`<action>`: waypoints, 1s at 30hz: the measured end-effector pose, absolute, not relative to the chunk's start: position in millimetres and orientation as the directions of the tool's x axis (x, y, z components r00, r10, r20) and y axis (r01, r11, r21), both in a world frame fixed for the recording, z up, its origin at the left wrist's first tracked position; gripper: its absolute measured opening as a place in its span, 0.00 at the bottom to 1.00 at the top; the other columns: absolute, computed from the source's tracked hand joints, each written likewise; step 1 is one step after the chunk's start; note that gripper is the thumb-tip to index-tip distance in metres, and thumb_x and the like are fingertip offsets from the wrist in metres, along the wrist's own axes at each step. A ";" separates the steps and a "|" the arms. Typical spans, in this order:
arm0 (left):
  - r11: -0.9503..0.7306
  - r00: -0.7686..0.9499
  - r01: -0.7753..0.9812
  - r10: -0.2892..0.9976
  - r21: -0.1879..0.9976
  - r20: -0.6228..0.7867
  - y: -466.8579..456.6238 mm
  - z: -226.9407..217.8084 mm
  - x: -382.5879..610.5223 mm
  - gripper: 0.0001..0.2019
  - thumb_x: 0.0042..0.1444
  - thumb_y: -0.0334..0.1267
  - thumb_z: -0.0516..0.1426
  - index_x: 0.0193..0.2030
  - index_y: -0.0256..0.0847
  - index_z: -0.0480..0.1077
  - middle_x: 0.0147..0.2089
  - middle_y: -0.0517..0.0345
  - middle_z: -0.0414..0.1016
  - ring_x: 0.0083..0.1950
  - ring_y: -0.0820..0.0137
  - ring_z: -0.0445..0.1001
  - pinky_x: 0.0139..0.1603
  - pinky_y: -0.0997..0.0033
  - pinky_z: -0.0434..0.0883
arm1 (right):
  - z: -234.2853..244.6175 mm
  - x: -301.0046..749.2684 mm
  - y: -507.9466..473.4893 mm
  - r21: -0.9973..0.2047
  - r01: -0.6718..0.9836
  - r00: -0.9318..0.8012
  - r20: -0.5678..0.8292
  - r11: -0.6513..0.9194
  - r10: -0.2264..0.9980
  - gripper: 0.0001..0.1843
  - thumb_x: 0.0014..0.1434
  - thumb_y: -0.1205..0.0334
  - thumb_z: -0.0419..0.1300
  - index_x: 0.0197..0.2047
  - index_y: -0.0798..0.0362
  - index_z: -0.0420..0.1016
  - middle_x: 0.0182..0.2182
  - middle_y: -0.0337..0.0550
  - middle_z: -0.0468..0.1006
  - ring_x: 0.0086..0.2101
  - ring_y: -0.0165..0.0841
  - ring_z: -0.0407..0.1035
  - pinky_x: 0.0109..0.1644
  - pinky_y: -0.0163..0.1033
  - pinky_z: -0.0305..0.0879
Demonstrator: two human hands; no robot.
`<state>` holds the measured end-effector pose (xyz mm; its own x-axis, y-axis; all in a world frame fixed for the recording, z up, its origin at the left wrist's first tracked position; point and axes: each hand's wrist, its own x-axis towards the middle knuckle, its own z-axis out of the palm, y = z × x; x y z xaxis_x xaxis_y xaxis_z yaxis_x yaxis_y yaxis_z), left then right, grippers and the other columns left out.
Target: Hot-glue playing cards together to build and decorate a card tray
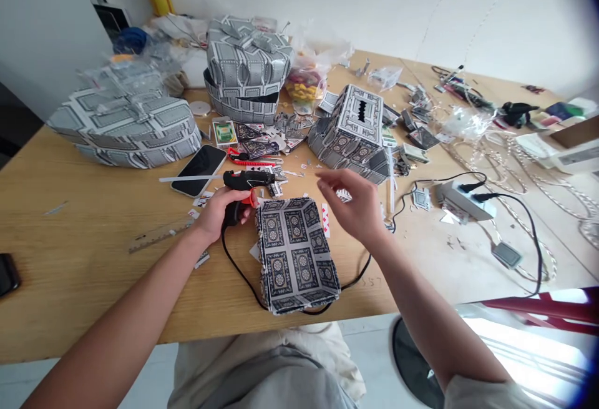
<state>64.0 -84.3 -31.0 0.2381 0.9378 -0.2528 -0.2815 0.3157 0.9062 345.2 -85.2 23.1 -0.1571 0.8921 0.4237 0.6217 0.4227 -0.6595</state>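
My left hand [219, 211] is closed round the handle of a black glue gun with an orange trigger [243, 185], its nozzle pointing right. A patterned black-and-white box made of playing cards [294, 254] lies at the table's near edge, just right of the gun. Above the box's far right corner my right hand [356, 204] hovers with fingers spread and slightly curled, holding nothing. The gun's black cord [243, 278] loops round the box.
A smartphone [199, 170] and a ruler [159, 236] lie to the left. A patterned tissue-box cover [355, 131] stands behind, with large grey card-covered pieces [128, 123] at left. A power strip [463, 200], cables and scraps fill the right side of the wooden table [84, 209].
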 end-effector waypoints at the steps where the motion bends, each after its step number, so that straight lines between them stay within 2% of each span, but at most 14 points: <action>1: 0.318 0.240 -0.288 0.937 0.903 -0.253 -84.5 -32.7 63.8 0.13 0.51 0.46 0.66 0.32 0.36 0.78 0.31 0.53 0.76 0.26 0.72 0.70 0.21 0.74 0.66 | 29.3 340.9 -99.3 -0.633 0.619 -0.238 0.414 0.466 0.879 0.09 0.70 0.63 0.62 0.48 0.48 0.85 0.38 0.42 0.85 0.35 0.34 0.78 0.43 0.45 0.76; 4: 0.301 0.249 -0.295 0.941 0.907 -0.231 -85.4 -36.4 63.3 0.13 0.52 0.46 0.65 0.32 0.36 0.79 0.32 0.53 0.76 0.27 0.72 0.69 0.22 0.73 0.66 | 41.4 324.5 -146.9 -0.597 0.538 -0.524 0.316 0.595 0.791 0.10 0.73 0.66 0.60 0.53 0.49 0.81 0.44 0.45 0.86 0.43 0.36 0.81 0.48 0.45 0.79; 6: 0.289 0.243 -0.297 0.945 0.910 -0.221 -86.0 -37.3 63.3 0.13 0.52 0.46 0.65 0.32 0.36 0.79 0.32 0.53 0.76 0.27 0.72 0.69 0.23 0.73 0.67 | 43.8 313.6 -176.6 -0.538 0.487 -0.701 0.230 0.688 0.675 0.10 0.74 0.63 0.60 0.55 0.51 0.80 0.46 0.48 0.85 0.45 0.39 0.80 0.48 0.46 0.80; 8: 0.281 0.233 -0.305 0.948 0.910 -0.215 -86.5 -37.1 63.7 0.13 0.52 0.46 0.65 0.31 0.36 0.78 0.31 0.52 0.76 0.27 0.72 0.69 0.24 0.72 0.66 | 42.2 305.4 -199.2 -0.481 0.496 -0.778 0.124 0.723 0.616 0.14 0.75 0.58 0.60 0.59 0.51 0.78 0.51 0.52 0.83 0.47 0.41 0.80 0.50 0.49 0.81; 10: 0.272 0.226 -0.317 0.952 0.908 -0.206 -86.8 -36.7 64.1 0.13 0.51 0.46 0.66 0.31 0.36 0.78 0.29 0.53 0.76 0.26 0.72 0.69 0.24 0.72 0.66 | 38.1 300.9 -213.0 -0.422 0.516 -0.801 0.071 0.745 0.595 0.17 0.75 0.55 0.59 0.63 0.51 0.76 0.57 0.54 0.81 0.49 0.44 0.80 0.52 0.51 0.82; 12: 0.264 0.219 -0.332 0.955 0.906 -0.198 -87.0 -36.7 64.3 0.13 0.51 0.47 0.66 0.31 0.36 0.78 0.29 0.54 0.76 0.26 0.72 0.69 0.25 0.71 0.66 | 33.6 299.6 -219.5 -0.380 0.538 -0.803 0.042 0.752 0.595 0.16 0.76 0.57 0.59 0.62 0.50 0.76 0.60 0.55 0.78 0.51 0.45 0.80 0.53 0.51 0.82; 16: 0.267 0.224 -0.343 0.954 0.901 -0.197 -86.9 -38.0 64.1 0.13 0.50 0.46 0.66 0.32 0.36 0.78 0.30 0.54 0.76 0.28 0.71 0.70 0.26 0.71 0.67 | 29.3 299.7 -222.7 -0.342 0.585 -0.783 -0.004 0.735 0.622 0.13 0.76 0.61 0.57 0.60 0.49 0.77 0.61 0.54 0.76 0.48 0.40 0.81 0.47 0.45 0.81; 19: 0.269 0.226 -0.347 0.954 0.899 -0.198 -86.7 -39.2 63.7 0.14 0.50 0.47 0.66 0.32 0.36 0.78 0.28 0.55 0.75 0.28 0.71 0.70 0.26 0.71 0.67 | 30.6 298.4 -224.6 -0.318 0.598 -0.782 -0.029 0.736 0.623 0.13 0.77 0.60 0.56 0.60 0.49 0.76 0.53 0.51 0.79 0.41 0.36 0.80 0.41 0.42 0.77; 23: 0.277 0.231 -0.343 0.951 0.898 -0.205 -86.6 -39.5 62.9 0.14 0.50 0.47 0.66 0.32 0.36 0.78 0.27 0.56 0.75 0.27 0.71 0.69 0.26 0.71 0.67 | 34.2 298.8 -226.7 -0.278 0.566 -0.813 -0.037 0.776 0.580 0.14 0.79 0.61 0.53 0.61 0.51 0.74 0.39 0.42 0.80 0.36 0.35 0.74 0.41 0.42 0.71; 30: 0.297 0.234 -0.330 0.945 0.896 -0.227 -86.7 -38.9 62.4 0.16 0.48 0.49 0.68 0.31 0.36 0.78 0.29 0.54 0.76 0.28 0.71 0.70 0.27 0.72 0.68 | 36.0 302.7 -229.6 -0.244 0.580 -0.808 -0.050 0.777 0.587 0.12 0.78 0.60 0.56 0.60 0.51 0.75 0.37 0.41 0.81 0.35 0.35 0.74 0.39 0.42 0.68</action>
<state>62.4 -86.7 -38.9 0.2343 0.9454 -0.2267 -0.3297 0.2966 0.8963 302.7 -229.6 36.0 -0.8078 0.5873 -0.0499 0.5801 0.7772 -0.2438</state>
